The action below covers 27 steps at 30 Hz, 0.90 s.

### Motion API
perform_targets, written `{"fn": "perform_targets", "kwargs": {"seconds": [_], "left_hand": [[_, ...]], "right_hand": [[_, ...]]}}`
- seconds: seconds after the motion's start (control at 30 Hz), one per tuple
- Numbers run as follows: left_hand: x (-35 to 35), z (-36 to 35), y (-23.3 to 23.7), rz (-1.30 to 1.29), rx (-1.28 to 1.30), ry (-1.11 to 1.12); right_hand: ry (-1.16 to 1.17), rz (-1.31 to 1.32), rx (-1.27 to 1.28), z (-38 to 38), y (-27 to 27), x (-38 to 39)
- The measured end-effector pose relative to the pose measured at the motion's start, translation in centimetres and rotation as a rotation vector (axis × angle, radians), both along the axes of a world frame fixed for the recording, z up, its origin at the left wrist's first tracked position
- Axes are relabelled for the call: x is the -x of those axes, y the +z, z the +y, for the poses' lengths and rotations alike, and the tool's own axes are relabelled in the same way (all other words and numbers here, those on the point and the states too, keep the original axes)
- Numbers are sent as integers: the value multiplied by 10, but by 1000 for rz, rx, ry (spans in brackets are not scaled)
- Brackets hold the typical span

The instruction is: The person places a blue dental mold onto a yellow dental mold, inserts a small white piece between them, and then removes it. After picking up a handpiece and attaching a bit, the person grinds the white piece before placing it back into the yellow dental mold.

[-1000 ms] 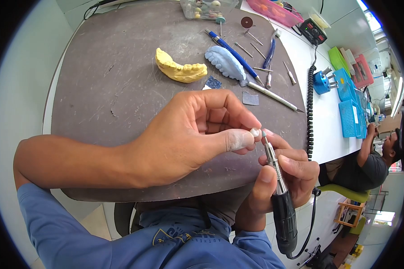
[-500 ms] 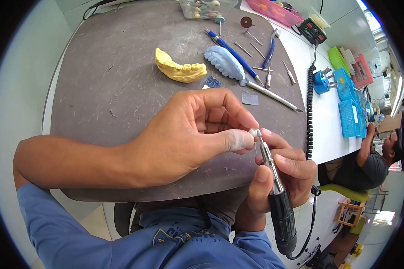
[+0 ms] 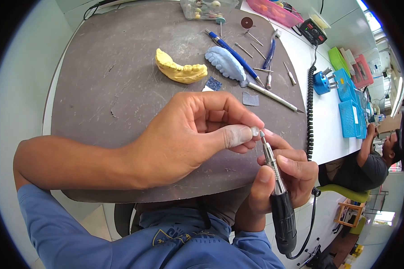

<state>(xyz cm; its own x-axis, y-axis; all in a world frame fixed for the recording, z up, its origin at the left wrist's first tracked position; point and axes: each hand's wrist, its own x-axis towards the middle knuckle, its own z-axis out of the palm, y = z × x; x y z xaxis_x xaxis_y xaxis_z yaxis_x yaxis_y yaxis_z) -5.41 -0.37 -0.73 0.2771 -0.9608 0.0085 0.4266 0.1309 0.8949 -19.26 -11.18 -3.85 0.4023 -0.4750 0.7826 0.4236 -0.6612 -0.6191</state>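
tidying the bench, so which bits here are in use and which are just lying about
In use: left hand pinching the small white piece; right hand gripping the handpiece, its tip by the piece.
Lying about: yellow cast, blue cast, blue pen, pliers, clear box.

A scratched dark mat spreads under the grip and away beyond it. It lies on a white bench that runs on to the right. Far right of the grip a person sits on a green chair, with a wooden stool below. Daylight comes through windows up right. Pale floor shows down left.
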Motion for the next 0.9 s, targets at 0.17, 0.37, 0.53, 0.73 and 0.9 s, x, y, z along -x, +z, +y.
{"fn": "perform_targets", "kwargs": {"seconds": [0.17,0.37,0.53,0.73,0.9], "left_hand": [[-1,1,1,-15,-11,-11],[-1,1,3,-4,-31,-7],[-1,1,1,13,-30,-22],[-1,1,3,10,-49,-5],[0,1,3,14,-40,-6]], "right_hand": [[20,-15,16,-1,-1,-1],[32,-19,16,-2,-1,-2],[34,-27,-4,-2,-2,-1],[38,-25,5,-2,-2,-1],[27,-17,9,-2,-1,-2]]}}
